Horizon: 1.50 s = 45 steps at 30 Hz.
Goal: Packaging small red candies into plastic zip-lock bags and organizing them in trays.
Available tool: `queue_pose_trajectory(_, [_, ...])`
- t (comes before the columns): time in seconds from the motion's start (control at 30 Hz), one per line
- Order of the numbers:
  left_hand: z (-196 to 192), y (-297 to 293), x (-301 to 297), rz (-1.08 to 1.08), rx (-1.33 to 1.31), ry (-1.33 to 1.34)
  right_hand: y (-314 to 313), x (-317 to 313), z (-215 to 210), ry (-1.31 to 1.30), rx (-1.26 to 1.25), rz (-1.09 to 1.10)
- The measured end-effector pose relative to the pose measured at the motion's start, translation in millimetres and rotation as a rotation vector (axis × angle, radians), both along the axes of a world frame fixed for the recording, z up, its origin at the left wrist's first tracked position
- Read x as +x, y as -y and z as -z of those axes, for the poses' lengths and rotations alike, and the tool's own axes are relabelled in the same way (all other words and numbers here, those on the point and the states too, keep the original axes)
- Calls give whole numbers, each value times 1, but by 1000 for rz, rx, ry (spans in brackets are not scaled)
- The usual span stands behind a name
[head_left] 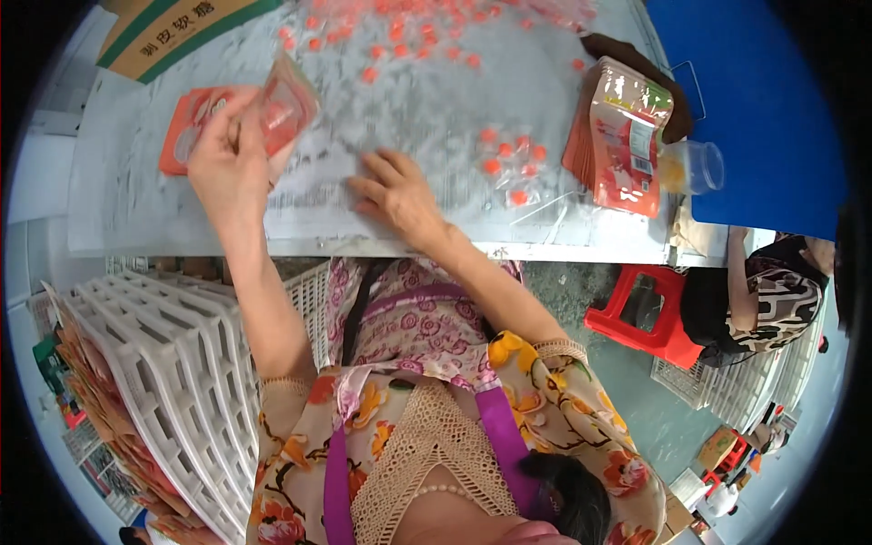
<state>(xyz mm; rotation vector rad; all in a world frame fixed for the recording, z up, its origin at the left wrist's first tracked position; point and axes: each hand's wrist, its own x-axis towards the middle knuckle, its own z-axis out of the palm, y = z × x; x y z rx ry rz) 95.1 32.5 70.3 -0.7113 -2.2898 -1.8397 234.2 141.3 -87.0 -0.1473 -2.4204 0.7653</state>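
My left hand (pixel 232 154) is closed on a clear-fronted red and pink pouch (pixel 292 98), which it holds tilted above the table. Just behind that hand, a red packet or small pile of pouches (pixel 177 136) lies flat, partly covered by my fingers. My right hand (pixel 397 195) rests low over the table near its front edge, fingers apart and slightly bent, with nothing seen in it. To its right lies a small group of clear-wrapped red candies (pixel 519 163). Many more wrapped red candies (pixel 400 41) are scattered toward the far side.
A thick stack of printed pouches (pixel 627 145) stands at the table's right, beside a clear plastic cup (pixel 704 168) and a blue surface (pixel 763 109). A cardboard box (pixel 173 36) sits far left. White plastic crates (pixel 163 381) and a red stool (pixel 643 313) flank me; another person sits at right.
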Motion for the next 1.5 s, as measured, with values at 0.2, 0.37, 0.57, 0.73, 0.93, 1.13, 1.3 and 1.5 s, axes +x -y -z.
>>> queue_pose_trajectory(0.2, [17,15,3,47,-2,70,-49,59,-24,-10,-27,167])
queue_pose_trajectory(0.37, [16,1,9,91,-49,100,-97,109,-49,238,498,471])
queue_pose_trajectory(0.57, [15,-8,10,110,-127,126,-113,92,-31,294,387,301])
queue_pose_trajectory(0.73, [5,-12,16,165,-133,136,-119,87,-16,219,276,320])
queue_pose_trajectory(0.93, [-8,-45,53,279,-4,415,-141,77,-18,-155,-272,517])
queue_pose_trajectory(1.13, [17,-81,55,308,-139,100,-103,23,-149,-771,-1506,212])
queue_pose_trajectory(1.3, [17,-97,57,332,-148,150,-69,-19,-155,-763,-1553,317])
queue_pose_trajectory(1.5, [12,-93,61,221,-153,127,-51,-14,-122,-465,-1156,303])
